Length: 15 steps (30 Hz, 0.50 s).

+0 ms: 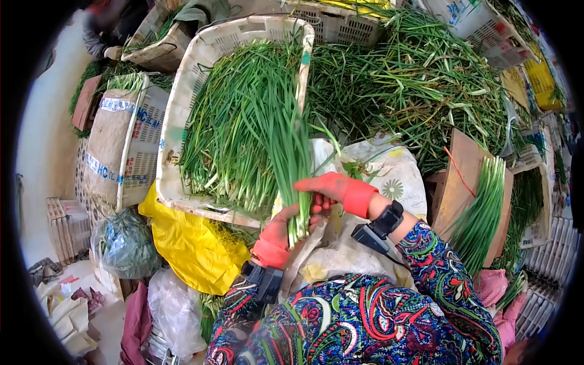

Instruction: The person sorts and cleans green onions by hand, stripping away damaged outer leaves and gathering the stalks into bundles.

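My left hand [274,238], in a red glove, is wrapped round the pale lower stems of a bunch of green stalks [286,146]. My right hand [340,191], also gloved in red, grips the same bunch from the right, a little higher up. The bunch's leaves reach up over the white crate [167,146], which is full of more green stalks [234,115]. Under my hands lies a pale cloth [404,173] across my lap. On the right, a tidy bunch [480,207] rests on a brown board [467,152].
A large heap of loose stalks [420,79] lies beyond the cloth. Yellow plastic [188,237] and a filled clear bag [128,246] are at the left, near a wrapped bundle [109,143]. Another person's gloved hand [113,53] shows at the top left.
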Tool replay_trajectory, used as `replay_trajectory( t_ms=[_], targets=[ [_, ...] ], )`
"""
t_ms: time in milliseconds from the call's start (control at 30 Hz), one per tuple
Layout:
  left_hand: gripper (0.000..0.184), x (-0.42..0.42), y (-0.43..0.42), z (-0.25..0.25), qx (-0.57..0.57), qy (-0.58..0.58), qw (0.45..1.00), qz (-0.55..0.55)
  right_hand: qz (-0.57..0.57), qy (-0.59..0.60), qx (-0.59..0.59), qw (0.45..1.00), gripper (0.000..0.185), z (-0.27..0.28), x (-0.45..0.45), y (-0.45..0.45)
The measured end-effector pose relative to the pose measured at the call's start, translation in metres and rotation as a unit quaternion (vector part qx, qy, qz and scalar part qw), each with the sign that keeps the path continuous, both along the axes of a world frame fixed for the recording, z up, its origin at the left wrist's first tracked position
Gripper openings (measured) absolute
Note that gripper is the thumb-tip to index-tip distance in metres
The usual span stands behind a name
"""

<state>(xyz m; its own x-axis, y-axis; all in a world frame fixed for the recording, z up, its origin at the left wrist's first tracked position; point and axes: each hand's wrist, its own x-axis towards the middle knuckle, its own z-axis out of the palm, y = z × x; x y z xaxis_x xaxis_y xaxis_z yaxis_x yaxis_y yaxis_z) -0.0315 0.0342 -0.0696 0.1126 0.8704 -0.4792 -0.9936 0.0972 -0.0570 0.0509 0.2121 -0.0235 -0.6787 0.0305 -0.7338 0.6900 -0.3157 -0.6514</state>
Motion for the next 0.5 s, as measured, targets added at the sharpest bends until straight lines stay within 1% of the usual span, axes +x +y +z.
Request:
replay_trajectory(
  t_ms=[33, 67, 100, 167, 200, 233, 300, 333, 367, 400, 467, 500],
  targets=[
    [0.044, -0.004, 0.004, 0.012, -0.023, 0.015, 1.000, -0.013, -0.047, -0.017, -0.060, 0.997, 0.033, -0.007, -0.001, -0.003],
    [0.048, -0.006, 0.005, 0.018, -0.044, 0.030, 0.998, -0.026, -0.058, -0.009, -0.035, 0.998, 0.034, -0.011, 0.002, -0.004],
    [0.053, -0.007, 0.000, 0.018, -0.048, 0.015, 0.998, -0.039, -0.069, -0.001, -0.009, 0.998, 0.034, -0.014, 0.005, -0.004],
    [0.054, -0.007, -0.003, 0.013, -0.058, 0.028, 0.998, -0.026, -0.077, 0.020, 0.025, 0.996, 0.036, -0.014, 0.010, -0.002],
    [0.055, -0.008, -0.006, 0.008, -0.064, 0.035, 0.997, -0.020, -0.059, 0.015, 0.030, 0.998, 0.036, -0.010, 0.010, -0.004],
    [0.049, -0.007, -0.010, -0.007, -0.049, -0.005, 0.999, -0.009, -0.040, 0.011, 0.035, 0.999, 0.037, -0.003, 0.012, -0.007],
    [0.043, 0.005, -0.007, 0.000, -0.051, 0.047, 0.998, -0.002, -0.010, -0.006, 0.045, 0.999, 0.039, -0.002, 0.014, -0.020],
    [0.041, 0.011, -0.001, 0.009, -0.049, 0.073, 0.996, 0.001, -0.036, 0.024, 0.042, 0.998, 0.039, -0.008, 0.016, -0.029],
    [0.028, 0.015, 0.003, 0.023, -0.107, 0.131, 0.986, -0.003, -0.020, 0.001, 0.059, 0.998, 0.040, -0.013, 0.014, -0.030],
    [0.029, 0.015, 0.002, 0.021, -0.094, 0.163, 0.982, -0.013, -0.002, -0.021, 0.074, 0.997, 0.041, -0.014, 0.011, -0.031],
    [0.030, 0.011, -0.003, 0.015, -0.072, 0.228, 0.970, -0.035, 0.007, -0.002, 0.050, 0.999, 0.041, -0.018, 0.012, -0.032],
    [0.027, 0.007, -0.001, 0.028, -0.052, 0.216, 0.974, -0.043, 0.009, 0.007, 0.038, 0.999, 0.042, -0.019, 0.013, -0.032]
  ],
)
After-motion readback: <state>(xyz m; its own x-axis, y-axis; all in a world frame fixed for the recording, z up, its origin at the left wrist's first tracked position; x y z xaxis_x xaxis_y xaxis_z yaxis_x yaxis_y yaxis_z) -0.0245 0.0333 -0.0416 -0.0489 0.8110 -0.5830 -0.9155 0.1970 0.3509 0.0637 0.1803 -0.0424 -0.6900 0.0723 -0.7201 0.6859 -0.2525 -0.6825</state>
